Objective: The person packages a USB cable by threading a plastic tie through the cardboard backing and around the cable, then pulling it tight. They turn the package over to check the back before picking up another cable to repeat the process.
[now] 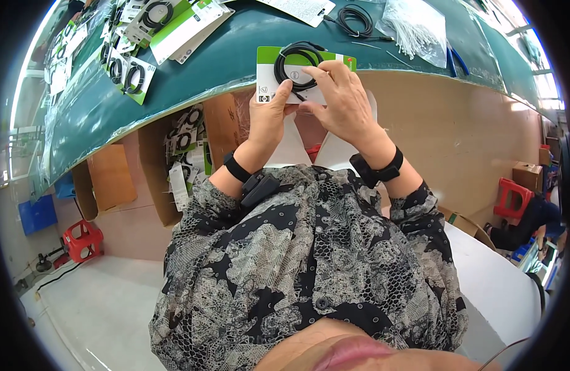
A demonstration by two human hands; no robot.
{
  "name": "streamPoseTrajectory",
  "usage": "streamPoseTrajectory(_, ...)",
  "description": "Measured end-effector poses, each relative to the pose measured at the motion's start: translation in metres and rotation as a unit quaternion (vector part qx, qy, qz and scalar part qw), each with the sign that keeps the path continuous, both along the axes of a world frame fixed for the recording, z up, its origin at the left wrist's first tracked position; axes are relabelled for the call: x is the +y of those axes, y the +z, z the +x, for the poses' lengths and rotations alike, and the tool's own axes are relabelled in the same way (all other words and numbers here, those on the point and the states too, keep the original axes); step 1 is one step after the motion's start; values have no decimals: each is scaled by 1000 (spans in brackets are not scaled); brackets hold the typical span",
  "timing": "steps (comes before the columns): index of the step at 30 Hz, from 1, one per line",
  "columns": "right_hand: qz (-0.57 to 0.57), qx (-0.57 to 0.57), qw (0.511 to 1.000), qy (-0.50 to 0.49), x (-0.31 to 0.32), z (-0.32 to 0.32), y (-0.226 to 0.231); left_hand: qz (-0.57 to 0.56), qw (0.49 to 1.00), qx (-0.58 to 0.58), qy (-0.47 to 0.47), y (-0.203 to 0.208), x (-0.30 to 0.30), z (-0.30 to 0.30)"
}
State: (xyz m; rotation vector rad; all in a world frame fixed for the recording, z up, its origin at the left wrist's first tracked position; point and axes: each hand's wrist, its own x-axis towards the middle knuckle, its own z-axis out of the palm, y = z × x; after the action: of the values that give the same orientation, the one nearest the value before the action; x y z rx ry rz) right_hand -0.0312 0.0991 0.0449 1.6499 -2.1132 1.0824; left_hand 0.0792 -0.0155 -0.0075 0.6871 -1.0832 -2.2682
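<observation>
I see green worktop [235, 37] curving across top of view. Glossy tan floor [458, 154] below it at right. Red stool [94, 240] far left, second red stool [509, 185] far right, near cardboard box [527, 177]. Bright light [26, 68] at both rims.

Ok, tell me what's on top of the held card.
On the card lies a coiled black cable. The left hand and right hand hide parts of the card; whatever they cover can't be seen.
</observation>
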Motion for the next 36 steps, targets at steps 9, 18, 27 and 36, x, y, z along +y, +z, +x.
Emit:
streamPoseTrajectory(9,37,18,995,87,7,-14,-4,96,988,104,-61,6,7,2)
streamPoseTrajectory(18,48,47,992,104,16,-27,-12,4,999,5,-36,1,12,-3)
streamPoseTrajectory(27,-61,-31,996,57,22,-65,-4,-62,996,50,-45,7,14,-16)
streamPoseTrajectory(36,131,-2,911,-392,38,-206,-31,-41,997,3,-61,11,18,-20)
